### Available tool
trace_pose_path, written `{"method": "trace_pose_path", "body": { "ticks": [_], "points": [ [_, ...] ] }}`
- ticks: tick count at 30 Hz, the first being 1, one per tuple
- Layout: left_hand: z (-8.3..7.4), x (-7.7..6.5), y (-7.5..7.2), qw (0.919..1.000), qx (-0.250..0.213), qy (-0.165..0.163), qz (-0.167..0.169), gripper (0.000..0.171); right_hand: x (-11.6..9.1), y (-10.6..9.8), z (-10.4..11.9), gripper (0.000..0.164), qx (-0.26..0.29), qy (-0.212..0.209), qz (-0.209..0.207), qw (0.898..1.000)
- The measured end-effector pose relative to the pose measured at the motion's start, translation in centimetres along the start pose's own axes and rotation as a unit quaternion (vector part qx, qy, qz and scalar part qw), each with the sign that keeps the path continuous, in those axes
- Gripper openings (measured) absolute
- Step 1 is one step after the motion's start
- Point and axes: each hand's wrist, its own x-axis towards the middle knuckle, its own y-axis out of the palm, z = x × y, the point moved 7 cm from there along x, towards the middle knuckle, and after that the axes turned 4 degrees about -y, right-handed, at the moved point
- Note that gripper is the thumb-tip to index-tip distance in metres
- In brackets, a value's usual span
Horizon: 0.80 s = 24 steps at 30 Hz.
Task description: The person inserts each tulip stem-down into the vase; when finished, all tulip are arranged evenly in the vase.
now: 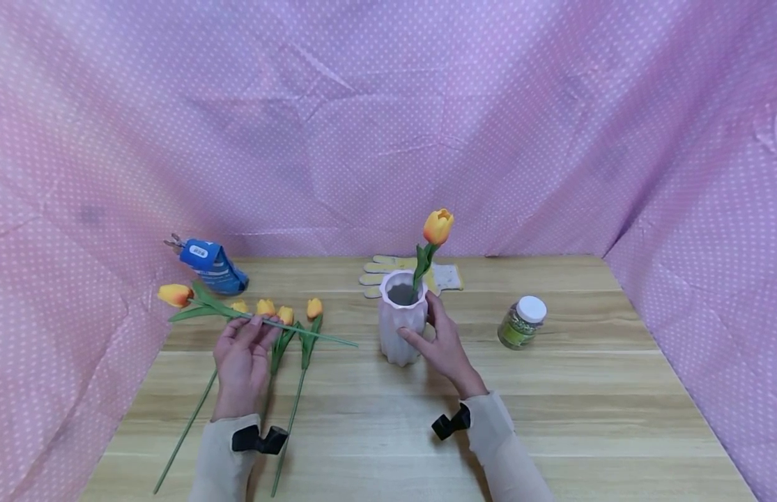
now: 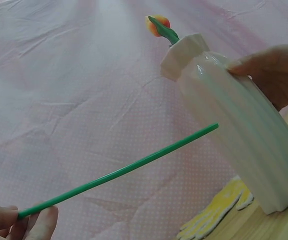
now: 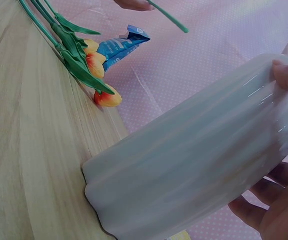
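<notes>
My left hand pinches the green stem of an orange-yellow artificial tulip. The tulip lies nearly level, its bloom to the left and its bare stem end pointing right toward the vase. My right hand holds a pale ribbed vase near its upper part, thumb on one side and fingers on the other. In the right wrist view, the vase stands on the wood. One tulip rises from the vase mouth, its lower stem hidden inside. Several more tulips lie under and beside my left hand.
Behind the vase lies a yellow and white work glove. A jar with a white lid stands to the right. At the back left is a blue packet with a metal-tipped tool sticking out. A pink dotted cloth hangs around the table.
</notes>
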Motion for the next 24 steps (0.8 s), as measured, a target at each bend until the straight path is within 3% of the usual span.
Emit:
{"method": "trace_pose_path", "body": {
  "ticks": [7, 24],
  "points": [
    [-0.3, -0.1, 1.0, 0.9994, 0.021, 0.015, 0.023, 0.011, 0.0, 0.0, -0.2, 0.079, -0.005, -0.002, 0.0, 1.0],
    [-0.8, -0.3, 3.2, 0.9977, -0.045, 0.032, 0.039, 0.011, 0.0, 0.0, -0.1, 0.079, -0.006, -0.002, -0.002, 1.0]
  ]
}}
